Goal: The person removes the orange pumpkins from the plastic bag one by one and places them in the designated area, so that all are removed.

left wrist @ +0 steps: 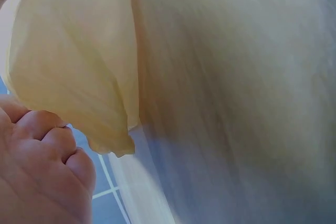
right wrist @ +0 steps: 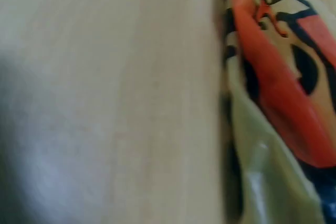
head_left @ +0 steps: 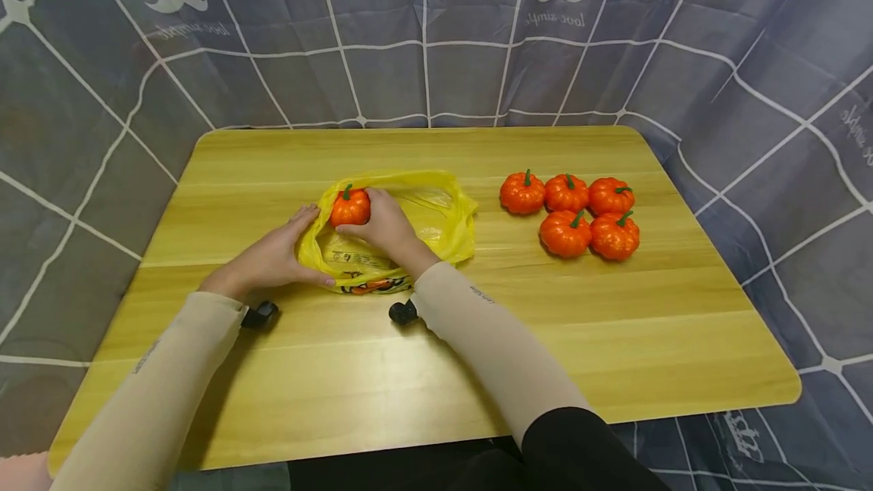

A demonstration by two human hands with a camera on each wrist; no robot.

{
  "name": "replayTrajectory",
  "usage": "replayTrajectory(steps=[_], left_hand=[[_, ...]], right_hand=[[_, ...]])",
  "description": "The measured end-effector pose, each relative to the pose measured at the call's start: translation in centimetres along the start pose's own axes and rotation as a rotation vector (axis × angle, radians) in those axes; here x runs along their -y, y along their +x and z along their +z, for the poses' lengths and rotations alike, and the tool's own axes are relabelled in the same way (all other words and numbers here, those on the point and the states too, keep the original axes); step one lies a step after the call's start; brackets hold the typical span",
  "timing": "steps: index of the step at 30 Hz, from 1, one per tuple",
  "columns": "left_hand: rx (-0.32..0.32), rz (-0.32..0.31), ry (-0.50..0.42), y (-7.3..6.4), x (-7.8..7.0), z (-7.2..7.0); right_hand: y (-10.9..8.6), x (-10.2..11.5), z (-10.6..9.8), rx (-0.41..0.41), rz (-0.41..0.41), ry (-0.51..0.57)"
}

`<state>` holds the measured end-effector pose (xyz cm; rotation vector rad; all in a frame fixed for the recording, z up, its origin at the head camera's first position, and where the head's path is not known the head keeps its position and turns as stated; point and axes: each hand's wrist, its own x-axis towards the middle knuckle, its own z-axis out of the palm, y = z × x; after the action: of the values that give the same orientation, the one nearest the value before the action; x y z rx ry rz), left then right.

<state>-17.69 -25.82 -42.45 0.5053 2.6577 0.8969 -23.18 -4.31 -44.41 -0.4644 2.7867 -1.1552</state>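
A yellow plastic bag (head_left: 436,207) lies on the table with its mouth spread wide. At its left side my left hand (head_left: 273,252) grips the rim, thumb along the front edge; in the left wrist view the fingers (left wrist: 60,137) curl against the thin plastic. My right hand (head_left: 385,229) reaches over the bag and holds a small orange pumpkin (head_left: 349,208) with a green stem, inside the left part of the opening. The right wrist view shows the bag's printed front (right wrist: 283,87), but neither the hand nor the pumpkin.
Several more small pumpkins (head_left: 566,233) stand in two close rows to the right of the bag. They rest on a yellow wood-grain table (head_left: 436,370) with rounded corners. A grey checked curtain (head_left: 382,14) hangs around its back and sides.
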Motion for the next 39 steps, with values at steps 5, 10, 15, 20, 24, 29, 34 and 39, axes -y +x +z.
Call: replayTrajectory(steps=[5,10,15,20,24,29,34,39], left_hand=[[-0.010,0.012,0.003,0.0,0.1,0.4],[-0.015,0.007,0.009,-0.1,0.2,0.4],[-0.011,-0.003,0.026,-0.3,0.4,0.3],[-0.001,-0.010,0.023,-0.2,0.1,0.3],[0.010,-0.001,0.018,0.1,-0.4,0.4],[0.009,0.003,0.020,0.0,-0.1,0.7],[-0.009,-0.015,0.026,-0.3,0.2,0.5],[-0.012,-0.026,0.028,-0.7,0.4,0.2]], right_hand=[[-0.6,-0.1,-0.1,-0.022,0.043,-0.017],[-1.1,-0.2,-1.0,0.000,0.040,-0.013],[-1.7,-0.5,-2.0,0.037,0.022,-0.003],[-2.6,-1.2,-3.6,0.044,0.012,0.020],[-3.8,-2.0,-5.6,0.030,0.014,0.010],[-5.7,-3.2,-8.0,-0.001,0.041,0.006],[-7.4,-4.4,-10.5,-0.044,0.077,-0.011],[-8.6,-5.6,-12.8,-0.074,0.085,-0.003]])
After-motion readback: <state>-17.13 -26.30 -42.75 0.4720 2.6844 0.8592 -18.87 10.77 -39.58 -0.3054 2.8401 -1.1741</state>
